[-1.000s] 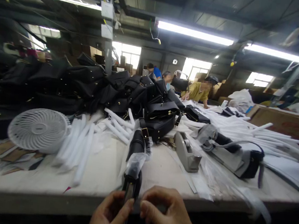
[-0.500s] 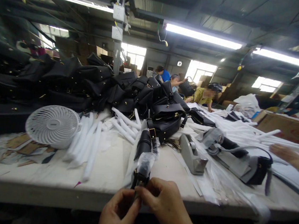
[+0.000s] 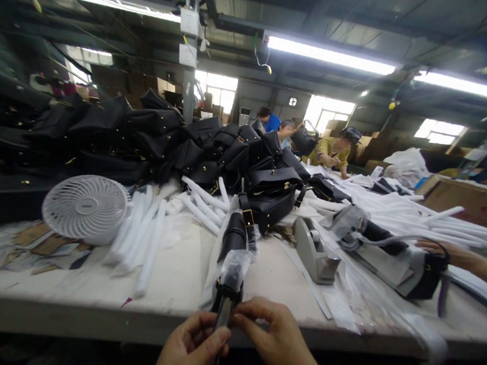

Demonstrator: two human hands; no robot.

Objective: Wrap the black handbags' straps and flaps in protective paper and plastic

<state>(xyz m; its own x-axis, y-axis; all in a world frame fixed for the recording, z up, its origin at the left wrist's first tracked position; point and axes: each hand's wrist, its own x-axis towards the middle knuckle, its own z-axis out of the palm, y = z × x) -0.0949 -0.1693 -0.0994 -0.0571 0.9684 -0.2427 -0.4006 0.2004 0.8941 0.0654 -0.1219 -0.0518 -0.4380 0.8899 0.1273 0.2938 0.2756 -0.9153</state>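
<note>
A black bag (image 3: 234,239) with a gold buckle lies end-on at the table's front edge, partly wrapped in clear plastic and white paper. From its near end a dark strap (image 3: 224,314) runs down over the edge toward me. My left hand (image 3: 194,346) is closed round this strap, thumb lying along its upper face. On the other side, my right hand (image 3: 267,331) pinches at the strap's right edge, its thumb and forefinger close together. The strap's lower end drops out of view below my left hand.
Black bags (image 3: 212,144) are heaped at the back. A white fan (image 3: 86,208) and white foam tubes (image 3: 149,248) lie left; a tape dispenser (image 3: 315,253) and a paper-wrapped black bag (image 3: 396,262) lie right. A co-worker's hand (image 3: 449,250) reaches in beyond.
My left hand has slid down the strap, and more of it shows. My right fingers have moved to the strap's right side. The co-worker's hand at right has come further left.
</note>
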